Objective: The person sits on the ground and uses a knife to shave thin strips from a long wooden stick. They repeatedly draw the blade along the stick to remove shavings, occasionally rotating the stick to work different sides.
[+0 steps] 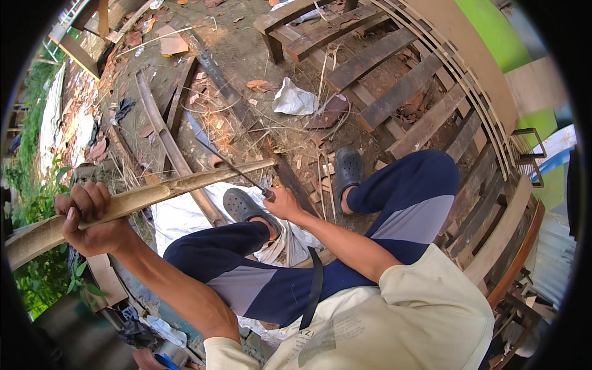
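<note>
At the left, my left hand [91, 219] is closed around a long split length of bamboo [166, 190]. The strip runs from the left rim to its tip in front of my shins. My right hand [283, 203] grips the dark handle of a long thin knife [237, 170]. Its narrow blade points away and to the left, crossing the bamboo near the tip. Whether the edge touches the bamboo, I cannot tell. Below the strip, a white sheet [182, 216] lies by my left clog [240, 205]. My right clog [349, 168] rests on the ground.
A slatted wooden frame [394, 92] stands ahead and to the right. Wooden lengths, including a curved pole [161, 132], lie on the littered dirt ahead. A white plastic bag [295, 98] sits beyond my feet. Green plants [43, 277] grow at the left.
</note>
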Demonstrator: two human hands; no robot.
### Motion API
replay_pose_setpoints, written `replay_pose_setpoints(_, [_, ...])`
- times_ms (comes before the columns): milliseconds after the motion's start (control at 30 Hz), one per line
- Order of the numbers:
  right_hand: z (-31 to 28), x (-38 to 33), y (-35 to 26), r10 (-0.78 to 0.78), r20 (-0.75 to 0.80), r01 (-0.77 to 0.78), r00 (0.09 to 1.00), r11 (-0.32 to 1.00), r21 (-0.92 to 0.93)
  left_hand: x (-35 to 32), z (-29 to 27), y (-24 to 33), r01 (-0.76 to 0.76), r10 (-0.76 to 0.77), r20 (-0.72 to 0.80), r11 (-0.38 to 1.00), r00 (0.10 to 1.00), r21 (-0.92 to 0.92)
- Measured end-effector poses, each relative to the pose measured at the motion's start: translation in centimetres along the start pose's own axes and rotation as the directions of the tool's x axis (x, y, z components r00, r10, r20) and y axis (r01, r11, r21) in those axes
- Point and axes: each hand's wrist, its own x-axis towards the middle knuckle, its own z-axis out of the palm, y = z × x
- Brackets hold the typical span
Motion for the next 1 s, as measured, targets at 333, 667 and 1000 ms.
replay_pose_setpoints(333, [-2.3,3.0,12.4,0.532,0.132,-0.520,0.836,0.846,-0.116,0.1,-2.0,-0.1,-0.004,0.006,0.018,0.998,1.000,-0.062])
replay_pose_setpoints(667, [-7.9,2.7,10.6,0.428,-0.019,-0.364,0.903,0.743,-0.561,-1.3,-4.2,0.9,-0.036,0.033,-0.135,0.999,0.990,-0.021])
replay_pose_setpoints(1000, [-18.8,7.1,-9.1,0.570,0.167,0.254,0.805,-0.077,-0.964,-3.7,-4.9,2.0,-0.051,0.053,-0.226,0.999,0.973,0.013])
